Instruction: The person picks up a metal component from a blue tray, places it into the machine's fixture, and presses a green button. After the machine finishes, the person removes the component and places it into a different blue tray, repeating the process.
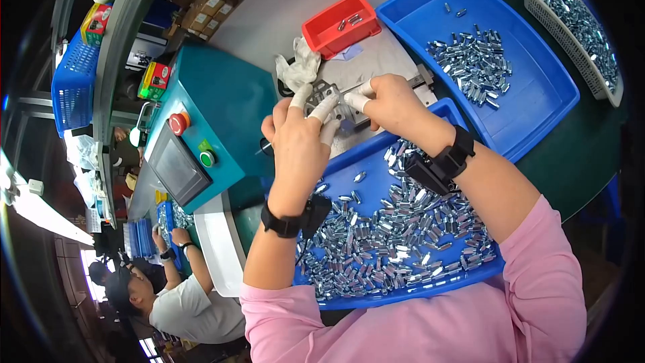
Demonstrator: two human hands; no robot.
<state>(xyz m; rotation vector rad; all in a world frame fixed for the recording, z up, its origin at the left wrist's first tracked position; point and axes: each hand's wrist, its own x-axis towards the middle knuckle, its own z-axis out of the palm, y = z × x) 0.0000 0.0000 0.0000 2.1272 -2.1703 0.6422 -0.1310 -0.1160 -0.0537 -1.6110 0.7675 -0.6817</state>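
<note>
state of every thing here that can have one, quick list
Left hand: fingers bent over fixture
Right hand: fingers curled, at fixture
Near tray: strewn with metal parts
Far tray: partly covered with metal parts
Red bin: a few metal parts inside
White basket: heaped with metal parts
Screen: dark
Red button: pressed or not unclear

No wording is clearly legible. At the left, a red-and-green box (96, 24) and another printed box (155, 81) beside the teal machine (225, 87) carry print; far left, brown cartons (209, 13) bear pale, unreadable labels (213, 1).
</note>
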